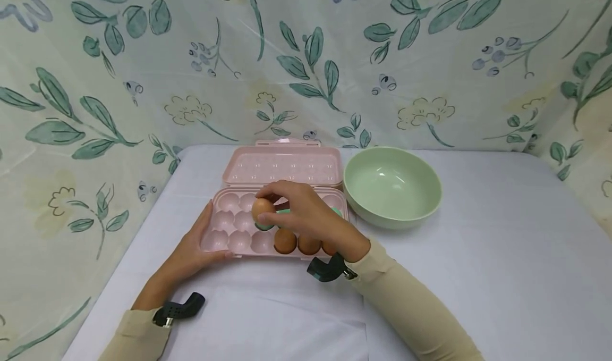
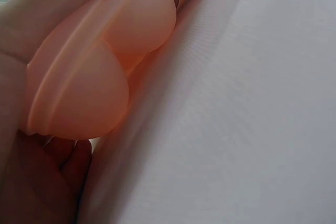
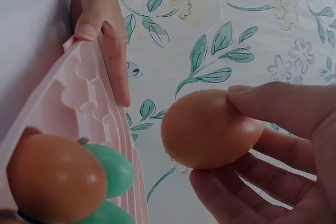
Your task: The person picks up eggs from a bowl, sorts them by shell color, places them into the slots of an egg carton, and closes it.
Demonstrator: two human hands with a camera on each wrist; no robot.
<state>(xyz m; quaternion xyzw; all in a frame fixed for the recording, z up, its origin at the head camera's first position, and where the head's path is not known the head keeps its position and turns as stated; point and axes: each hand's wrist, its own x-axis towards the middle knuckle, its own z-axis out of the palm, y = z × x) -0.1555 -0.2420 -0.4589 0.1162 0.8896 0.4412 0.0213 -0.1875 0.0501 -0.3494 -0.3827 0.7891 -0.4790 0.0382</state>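
A brown egg [image 3: 205,129] is pinched between the thumb and fingers of my right hand [image 1: 306,207], raised over the pink egg carton [image 1: 224,246]. My left hand [image 1: 191,244] grips the carton's near left corner, thumb along the front edge and fingers along the left side. In the carton's front row, several brown eggs [image 1: 285,241] sit toward the right. Green eggs [image 3: 113,169] lie in the row behind them, mostly hidden by my right hand in the head view. Several pink cups at the left hold nothing.
The carton's lid [image 1: 282,167] lies folded back behind it. Right of the carton stands a light green bowl [image 1: 392,185], nothing visible inside. A white cloth [image 1: 478,254] covers the table, and a leaf-patterned curtain [image 1: 306,84] hangs behind and at the sides.
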